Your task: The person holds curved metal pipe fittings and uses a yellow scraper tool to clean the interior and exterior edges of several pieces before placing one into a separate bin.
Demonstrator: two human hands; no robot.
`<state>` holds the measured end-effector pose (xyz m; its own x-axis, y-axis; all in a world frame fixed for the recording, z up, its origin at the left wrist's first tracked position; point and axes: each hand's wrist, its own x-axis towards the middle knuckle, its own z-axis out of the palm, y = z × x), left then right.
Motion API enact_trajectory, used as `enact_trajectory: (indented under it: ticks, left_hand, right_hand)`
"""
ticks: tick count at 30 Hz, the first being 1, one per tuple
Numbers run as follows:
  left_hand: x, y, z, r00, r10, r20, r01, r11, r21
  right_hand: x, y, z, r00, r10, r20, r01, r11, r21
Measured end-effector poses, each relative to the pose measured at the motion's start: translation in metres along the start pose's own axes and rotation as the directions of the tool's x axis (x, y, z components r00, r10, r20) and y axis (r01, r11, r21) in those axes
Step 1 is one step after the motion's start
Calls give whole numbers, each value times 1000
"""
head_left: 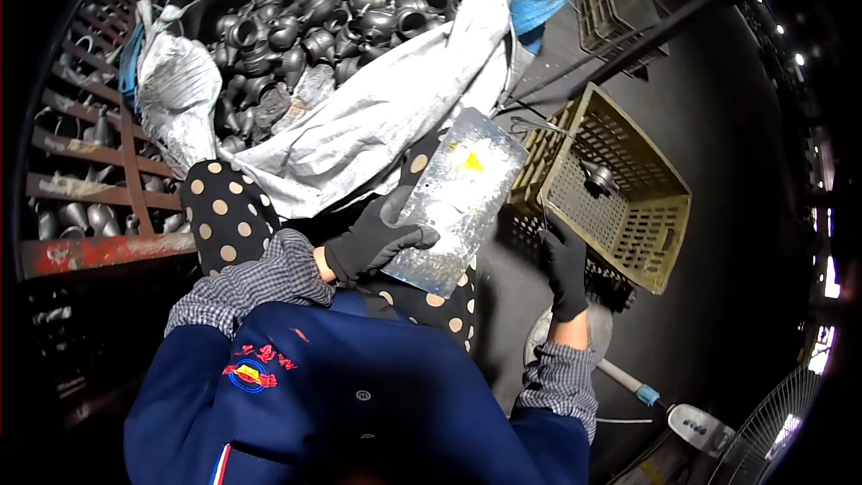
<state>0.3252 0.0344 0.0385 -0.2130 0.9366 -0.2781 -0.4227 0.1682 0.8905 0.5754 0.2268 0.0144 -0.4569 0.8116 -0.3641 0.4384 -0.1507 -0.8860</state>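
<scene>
- Gripping the flat metal plate (462, 207) at its left edge, the left hand (373, 238) is closed on it, dark-gloved digits lying over the upper face; those underneath are hidden.
- Here's the left forearm, in its checked sleeve (260, 278), slanting in from the lower left, wrist in line, palm side toward the plate.
- And the plate? Tilted over the polka-dotted cloth (444, 314) on the right leg, between the white sack (359, 130) of dark metal fittings (359, 0) and the olive plastic crate (660, 216), a yellow patch near its top.
- Over to the right hand (566, 269): out at the crate's near side, back of the glove showing, fingers pointing up toward the rim. Whether they hold anything, can't tell; nor how far they're spread.
- Right forearm nearly vertical, wrist bare above its checked cuff (558, 384).
- One metal fitting (600, 180) sits inside the crate.
</scene>
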Motion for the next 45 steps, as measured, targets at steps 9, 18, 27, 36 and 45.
enact_trajectory:
  ticks: [9, 18, 27, 36, 45]
  left_hand:
    - [0, 2, 1, 1000, -25, -6, 25, 999, -30]
    - [1, -13, -4, 999, -12, -36, 10, 998, -66]
    - [-1, -2, -2, 999, 9, -31, -8, 999, 35]
    - [-1, -10, 0, 1000, 16, -6, -17, 998, -63]
    - [-3, 2, 5, 991, 115, -69, -94, 963, 252]
  right_hand:
    - [-47, -47, 59, 935, -349, 56, 354, 924, -145]
    - [-29, -37, 61, 958, -274, 88, 284, 950, -130]
    - [-15, -38, 60, 956, -274, 103, 284, 955, -90]
    - [19, -70, 49, 952, -285, -114, 284, 959, -25]
    - [41, -87, 75, 900, -436, 6, 335, 684, -648]
